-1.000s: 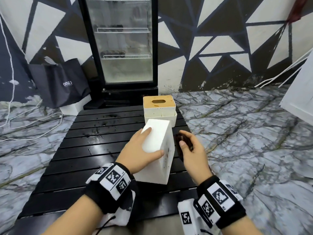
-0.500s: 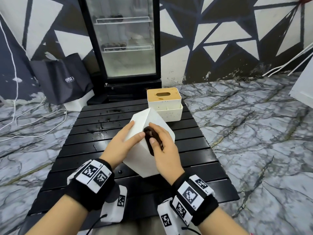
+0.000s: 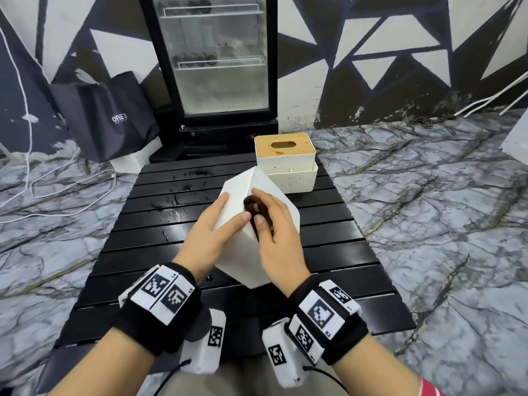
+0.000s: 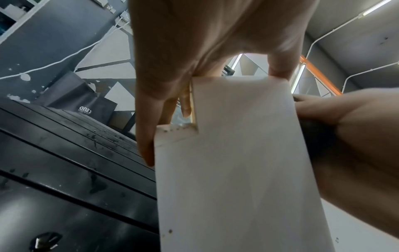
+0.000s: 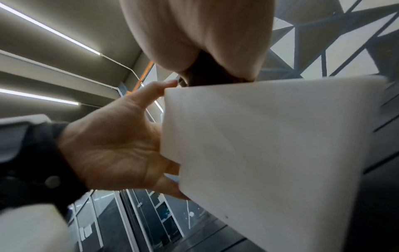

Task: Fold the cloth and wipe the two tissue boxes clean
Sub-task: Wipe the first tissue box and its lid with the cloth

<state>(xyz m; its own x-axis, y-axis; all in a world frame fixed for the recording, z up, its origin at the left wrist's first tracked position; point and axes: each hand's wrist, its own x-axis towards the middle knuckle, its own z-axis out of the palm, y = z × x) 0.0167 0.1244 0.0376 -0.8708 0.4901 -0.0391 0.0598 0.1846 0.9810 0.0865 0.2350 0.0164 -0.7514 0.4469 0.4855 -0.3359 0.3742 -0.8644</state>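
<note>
A plain white tissue box stands tilted on one edge on the black slatted table. My left hand grips its left side, fingers behind, thumb across the front face. My right hand holds a small dark brown folded cloth and presses it against the box's right face. The left wrist view has the box under my left hand, with the cloth at its right edge. In the right wrist view the cloth sits on the box. A second tissue box, white with a wooden lid, stands behind.
Dark smears and wet spots mark the table slats to the left of the box. A glass-door fridge stands just beyond the table, a black bag to its left. White cables lie on the marbled floor.
My left hand has turned the white box so an edge faces me. My right hand has brought the cloth from beside the box onto its right face.
</note>
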